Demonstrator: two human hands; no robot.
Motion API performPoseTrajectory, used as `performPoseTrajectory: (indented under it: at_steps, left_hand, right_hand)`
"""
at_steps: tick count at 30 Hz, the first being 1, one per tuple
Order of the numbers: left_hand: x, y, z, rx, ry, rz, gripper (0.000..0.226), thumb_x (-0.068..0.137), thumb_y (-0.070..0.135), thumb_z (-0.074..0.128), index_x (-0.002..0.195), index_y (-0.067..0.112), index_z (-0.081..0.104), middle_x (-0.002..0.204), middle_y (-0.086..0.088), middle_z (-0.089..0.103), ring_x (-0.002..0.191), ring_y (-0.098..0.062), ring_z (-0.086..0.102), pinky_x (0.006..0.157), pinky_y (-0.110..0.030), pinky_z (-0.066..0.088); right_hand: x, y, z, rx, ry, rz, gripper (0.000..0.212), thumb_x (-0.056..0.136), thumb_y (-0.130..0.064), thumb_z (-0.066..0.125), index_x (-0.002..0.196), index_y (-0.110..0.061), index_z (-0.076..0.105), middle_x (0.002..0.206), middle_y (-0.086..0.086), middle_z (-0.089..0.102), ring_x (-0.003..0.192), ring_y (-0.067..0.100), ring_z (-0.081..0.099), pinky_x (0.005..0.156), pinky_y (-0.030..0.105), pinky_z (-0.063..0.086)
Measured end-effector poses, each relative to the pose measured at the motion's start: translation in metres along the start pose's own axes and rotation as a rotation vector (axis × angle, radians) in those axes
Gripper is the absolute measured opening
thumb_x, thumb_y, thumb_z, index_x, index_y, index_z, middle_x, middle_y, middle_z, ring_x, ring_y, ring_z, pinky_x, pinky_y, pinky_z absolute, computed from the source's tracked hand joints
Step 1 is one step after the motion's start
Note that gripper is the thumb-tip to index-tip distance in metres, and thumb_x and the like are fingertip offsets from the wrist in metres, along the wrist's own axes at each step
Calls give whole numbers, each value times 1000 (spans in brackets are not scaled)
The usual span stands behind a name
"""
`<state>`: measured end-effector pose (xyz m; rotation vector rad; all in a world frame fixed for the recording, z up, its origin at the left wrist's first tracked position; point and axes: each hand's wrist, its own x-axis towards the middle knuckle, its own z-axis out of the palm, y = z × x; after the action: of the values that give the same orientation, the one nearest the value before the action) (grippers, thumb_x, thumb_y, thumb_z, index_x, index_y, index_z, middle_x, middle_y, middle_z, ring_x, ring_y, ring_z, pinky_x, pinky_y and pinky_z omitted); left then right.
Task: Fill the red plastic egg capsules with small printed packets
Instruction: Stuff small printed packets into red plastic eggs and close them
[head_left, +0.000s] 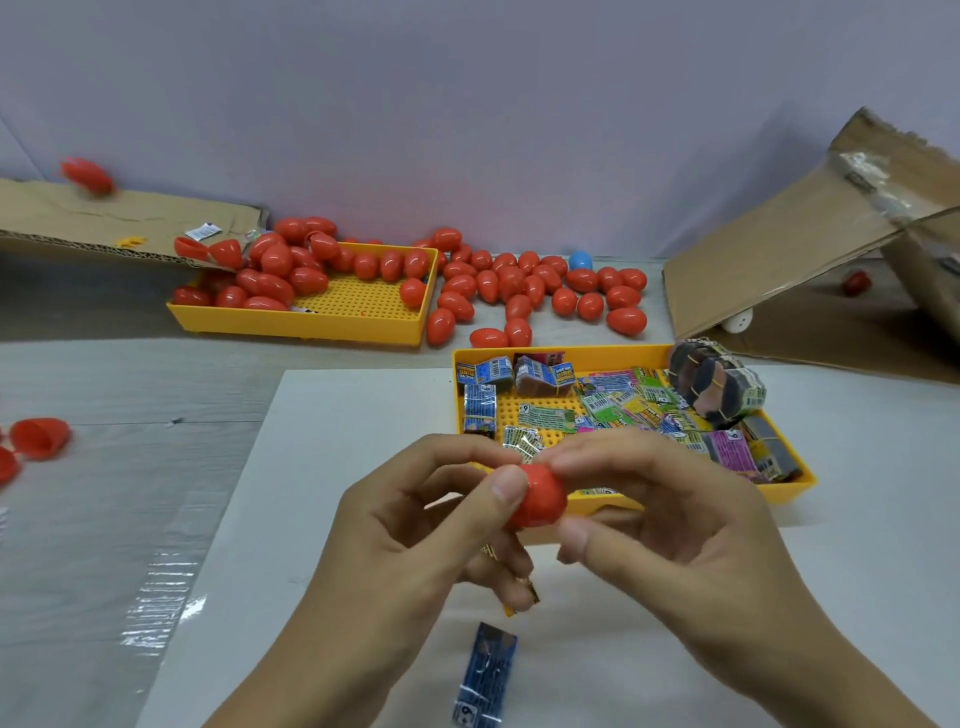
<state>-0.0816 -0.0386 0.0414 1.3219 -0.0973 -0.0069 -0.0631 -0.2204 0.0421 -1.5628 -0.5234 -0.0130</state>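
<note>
Both hands meet over the white sheet around one red egg capsule (540, 496). My left hand (415, 525) pinches it with thumb and fingers, and a small packet (522, 597) pokes out under that hand's lower fingers. My right hand (660, 509) grips the capsule's other side with curled fingers. A blue printed packet (487, 675) lies on the sheet below the hands. Behind the hands stands a yellow tray (795, 488) of several printed packets (613, 410).
A second yellow tray (311, 325) at the back holds several red eggs, with more eggs (519, 291) and one blue egg (580, 260) loose beside it. Open red capsule halves (40, 437) lie at far left. Cardboard flaps (795, 244) stand at right and back left.
</note>
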Motion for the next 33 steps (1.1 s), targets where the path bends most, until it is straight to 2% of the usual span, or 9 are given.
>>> performPoseTrajectory:
  at_steps: [4, 5, 7, 10, 17, 22, 25, 30, 33]
  left_hand:
    - [-1, 1, -2, 94, -13, 55, 30, 65, 33, 80, 93, 23, 76, 89, -9, 75, 69, -26, 73, 62, -26, 59]
    - [-1, 0, -2, 104, -16, 60, 33, 63, 32, 81, 94, 24, 76, 90, -8, 75, 73, -25, 74, 65, -24, 59]
    - [-2, -1, -3, 119, -30, 76, 35, 61, 29, 83, 96, 26, 76, 92, -5, 77, 82, -20, 75, 70, -20, 58]
    - [-2, -2, -2, 112, -70, 123, 34, 64, 22, 82, 98, 25, 77, 95, -5, 77, 89, -19, 75, 77, -20, 58]
    - [0, -6, -3, 93, -69, 157, 37, 66, 15, 81, 101, 25, 75, 99, -5, 76, 94, -21, 74, 80, -23, 58]
    - [0, -12, -1, 60, 56, 145, 41, 57, 24, 86, 95, 26, 72, 96, -7, 75, 90, -22, 74, 73, -22, 59]
    - [0, -13, -1, 102, 13, 176, 43, 62, 24, 85, 103, 28, 75, 101, -7, 76, 96, -22, 73, 79, -24, 58]
    - [-1, -12, 2, 222, -17, 238, 41, 71, 28, 80, 111, 34, 75, 110, 0, 72, 106, -20, 68, 82, -22, 56]
    - [-1, -12, 0, 289, -13, 254, 57, 71, 28, 78, 125, 42, 65, 110, 4, 73, 106, -17, 69, 84, -20, 55]
  right_hand:
    - [3, -2, -1, 115, 113, 96, 23, 82, -14, 67, 102, -23, 72, 96, 9, 72, 73, 22, 69, 54, 28, 55]
    - [4, -3, -1, 126, 118, 133, 18, 83, -21, 67, 100, -21, 74, 89, 11, 72, 70, 23, 69, 50, 28, 54]
    - [5, -5, -1, 121, 93, 206, 27, 81, -40, 65, 94, -18, 75, 74, 14, 70, 63, 25, 69, 44, 28, 51]
    - [5, -7, 0, 109, 54, 252, 34, 81, -45, 63, 86, -13, 75, 64, 8, 69, 55, 24, 68, 39, 26, 49]
    - [4, -8, 0, 132, 60, 235, 15, 83, -28, 73, 87, -15, 77, 72, 13, 72, 57, 25, 69, 38, 25, 47]
    - [2, -7, 2, 130, 116, 226, 21, 73, -24, 76, 92, -17, 76, 78, 12, 75, 66, 26, 73, 42, 27, 52]
    - [2, -7, 4, 182, 100, 294, 22, 70, -24, 77, 90, -15, 75, 82, 13, 76, 70, 26, 74, 46, 29, 55]
    - [0, -3, 7, 158, -3, 383, 19, 80, -18, 68, 95, -9, 76, 85, 12, 76, 73, 22, 74, 51, 32, 58]
    - [2, -6, 5, 166, 3, 388, 20, 83, -24, 64, 94, -13, 78, 82, 13, 75, 76, 28, 74, 46, 31, 55]
